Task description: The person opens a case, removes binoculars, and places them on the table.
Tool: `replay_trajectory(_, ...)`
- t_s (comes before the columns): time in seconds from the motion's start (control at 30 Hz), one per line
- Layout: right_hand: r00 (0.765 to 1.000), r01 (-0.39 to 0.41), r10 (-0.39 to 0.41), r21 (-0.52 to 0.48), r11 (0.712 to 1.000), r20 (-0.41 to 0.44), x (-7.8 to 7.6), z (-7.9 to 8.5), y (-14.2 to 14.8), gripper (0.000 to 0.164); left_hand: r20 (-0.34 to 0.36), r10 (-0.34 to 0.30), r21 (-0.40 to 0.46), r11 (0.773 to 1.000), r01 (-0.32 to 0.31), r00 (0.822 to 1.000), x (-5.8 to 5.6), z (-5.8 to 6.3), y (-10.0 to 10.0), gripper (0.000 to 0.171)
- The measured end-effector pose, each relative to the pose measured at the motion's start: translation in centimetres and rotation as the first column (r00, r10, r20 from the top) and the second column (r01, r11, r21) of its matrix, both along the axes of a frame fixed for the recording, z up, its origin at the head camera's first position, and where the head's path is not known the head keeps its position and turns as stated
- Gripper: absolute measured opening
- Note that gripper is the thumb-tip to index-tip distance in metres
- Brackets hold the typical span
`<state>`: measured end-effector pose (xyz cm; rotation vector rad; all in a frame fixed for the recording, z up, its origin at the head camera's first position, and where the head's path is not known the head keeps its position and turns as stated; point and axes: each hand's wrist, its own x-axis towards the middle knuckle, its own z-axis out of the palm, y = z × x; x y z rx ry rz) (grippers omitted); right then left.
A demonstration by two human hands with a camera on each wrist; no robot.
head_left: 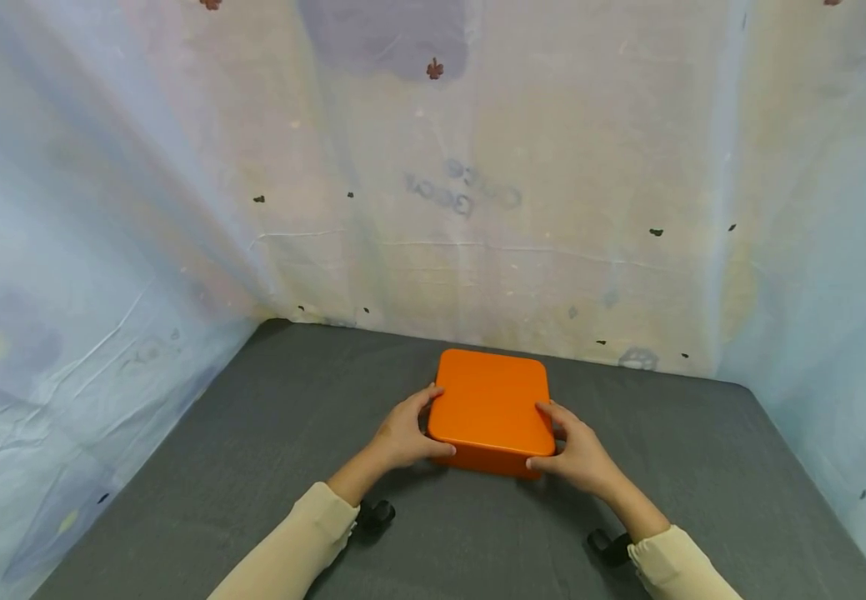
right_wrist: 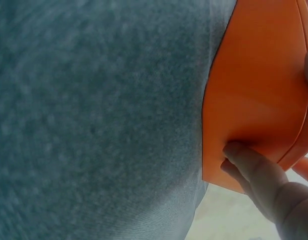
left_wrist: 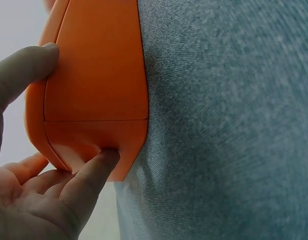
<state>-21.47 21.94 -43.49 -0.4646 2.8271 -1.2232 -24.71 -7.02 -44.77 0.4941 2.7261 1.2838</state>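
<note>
An orange box (head_left: 488,400) with rounded corners and a flat lid sits on the grey surface, near its back edge. My left hand (head_left: 406,431) grips its near left corner, thumb on the front face and fingers along the left side. At the near right corner, my right hand (head_left: 578,450) holds it the same way, thumb in front. In the left wrist view a seam runs round the box (left_wrist: 96,75) below the lid, with the thumb close to it. Fingertips press the side of the box (right_wrist: 256,85) in the right wrist view.
Grey cloth covers the table (head_left: 267,500). A pale patterned sheet (head_left: 553,150) hangs behind it and along both sides. Black wrist-worn devices (head_left: 376,517) show under the forearms, low over the table.
</note>
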Motion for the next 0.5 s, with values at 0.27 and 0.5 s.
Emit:
replay_trajectory(0.27,1.0,-0.007,0.007,0.0,1.0,-0.01,-0.07,0.04,-0.06,0.089,0.002,0.005,0.005,1.0,-0.005,1.0,-0.14,0.0,0.05,0.094)
replay_trajectory(0.5,1.0,-0.011,0.011,0.001,1.0,-0.007,-0.05,-0.08,-0.01,0.089,-0.006,-0.003,0.008,1.0,0.003,1.0,-0.17,-0.18,-0.02,0.094)
